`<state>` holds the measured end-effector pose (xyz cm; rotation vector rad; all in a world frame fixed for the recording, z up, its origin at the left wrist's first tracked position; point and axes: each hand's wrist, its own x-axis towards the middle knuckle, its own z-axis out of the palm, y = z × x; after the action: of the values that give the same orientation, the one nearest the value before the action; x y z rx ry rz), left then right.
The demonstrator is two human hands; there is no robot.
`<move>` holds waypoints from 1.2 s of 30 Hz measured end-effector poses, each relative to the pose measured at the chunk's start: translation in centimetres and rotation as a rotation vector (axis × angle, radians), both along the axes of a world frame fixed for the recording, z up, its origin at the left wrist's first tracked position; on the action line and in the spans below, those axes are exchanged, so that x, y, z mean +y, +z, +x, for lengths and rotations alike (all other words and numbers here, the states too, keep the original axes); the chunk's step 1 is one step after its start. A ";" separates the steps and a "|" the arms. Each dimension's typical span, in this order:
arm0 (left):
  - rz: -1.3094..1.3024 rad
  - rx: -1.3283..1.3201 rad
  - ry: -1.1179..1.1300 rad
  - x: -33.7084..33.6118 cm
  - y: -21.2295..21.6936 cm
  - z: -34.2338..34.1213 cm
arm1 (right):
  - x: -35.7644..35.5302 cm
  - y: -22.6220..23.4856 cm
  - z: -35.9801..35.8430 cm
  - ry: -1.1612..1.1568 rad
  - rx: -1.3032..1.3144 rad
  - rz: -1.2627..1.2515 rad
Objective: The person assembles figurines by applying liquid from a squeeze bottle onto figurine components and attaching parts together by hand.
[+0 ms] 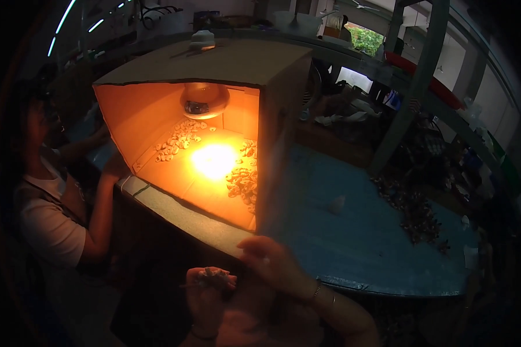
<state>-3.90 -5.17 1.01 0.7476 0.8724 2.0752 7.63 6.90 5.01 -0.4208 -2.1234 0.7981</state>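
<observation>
Carefully, the left hand (205, 289) is pinching a small pale piece (214, 277) in a narrow grip while the right hand (275, 263) is hovering loosely curled just beside it, best kept steady near the lamp-lit cardboard box (272, 115) on the worktop (353, 231).

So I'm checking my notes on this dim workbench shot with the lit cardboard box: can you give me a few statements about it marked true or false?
1. The open-fronted brown cardboard box glows orange inside. True.
2. The round lamp stands on the box's floor. False: it hangs from the box's top.
3. Small pale pieces lie on the box's floor. True.
4. The left hand is empty. False: it holds a small pale object.
5. The blue tabletop lies left of the box. False: right.
</observation>
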 end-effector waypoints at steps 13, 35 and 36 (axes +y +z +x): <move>0.060 -0.160 -0.665 2.1 1.3 4.4 | -2.2 1.2 8.2 -0.103 0.417 -0.486; 0.028 -0.177 -0.774 2.3 1.0 5.2 | -0.6 2.5 10.5 0.002 0.080 0.053; 0.014 -0.189 -0.784 2.2 1.0 5.2 | -0.5 2.5 10.5 0.002 0.080 0.053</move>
<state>1.32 -2.96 2.05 0.7320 0.3633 1.4167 18.12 6.40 7.49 -0.3525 -2.0659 0.7457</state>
